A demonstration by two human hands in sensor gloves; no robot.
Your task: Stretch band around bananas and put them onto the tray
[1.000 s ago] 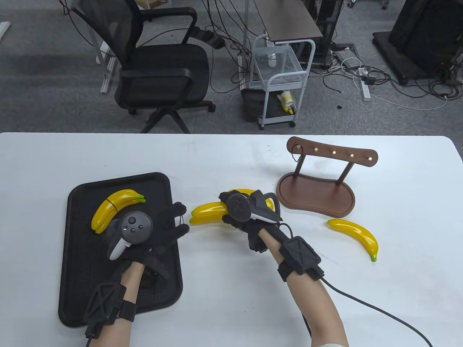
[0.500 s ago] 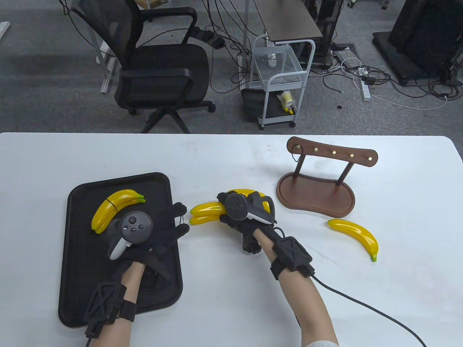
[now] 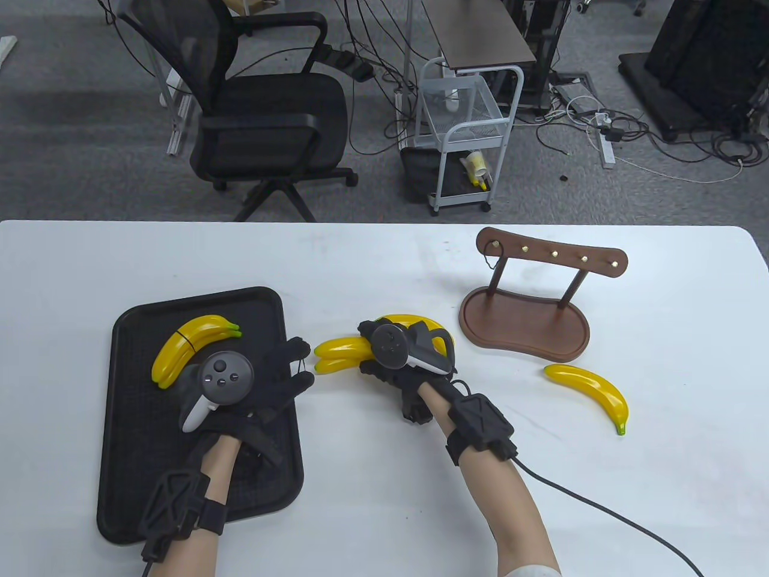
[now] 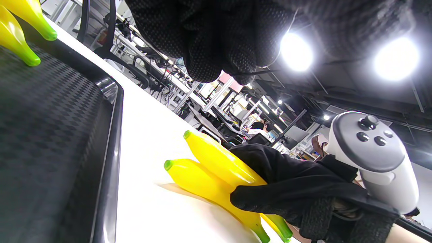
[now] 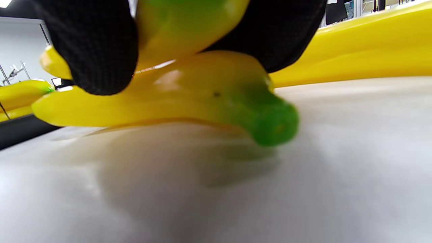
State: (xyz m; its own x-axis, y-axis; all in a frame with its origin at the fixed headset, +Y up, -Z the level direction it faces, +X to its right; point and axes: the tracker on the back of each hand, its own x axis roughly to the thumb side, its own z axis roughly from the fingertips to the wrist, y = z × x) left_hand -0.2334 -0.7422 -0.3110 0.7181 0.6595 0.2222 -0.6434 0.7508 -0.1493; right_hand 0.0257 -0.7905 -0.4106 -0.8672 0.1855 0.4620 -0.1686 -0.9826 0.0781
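Observation:
My left hand (image 3: pixel 288 369) hovers over the right side of the black tray (image 3: pixel 135 433) and holds a thin black band (image 3: pixel 298 362) stretched between its fingertips (image 4: pixel 219 50). A banded pair of yellow bananas (image 3: pixel 189 345) lies on the tray. On the white table just to the right, my right hand (image 3: pixel 384 357) grips two bananas (image 3: pixel 339 354) side by side, their blunt ends pointing at the left hand. The right wrist view shows its fingers (image 5: pixel 98 44) curled over this pair (image 5: pixel 189 91). A third banana (image 3: pixel 404 318) lies just behind that hand.
One loose banana (image 3: pixel 592 390) lies at the right of the table. A brown wooden stand (image 3: pixel 522 324) with brass pegs sits behind it. An office chair (image 3: pixel 264 120) and a white cart (image 3: pixel 468 132) stand on the floor beyond the table's far edge.
My right hand has slid the two bananas a little left, toward the tray. The left hand and its band have stayed put.

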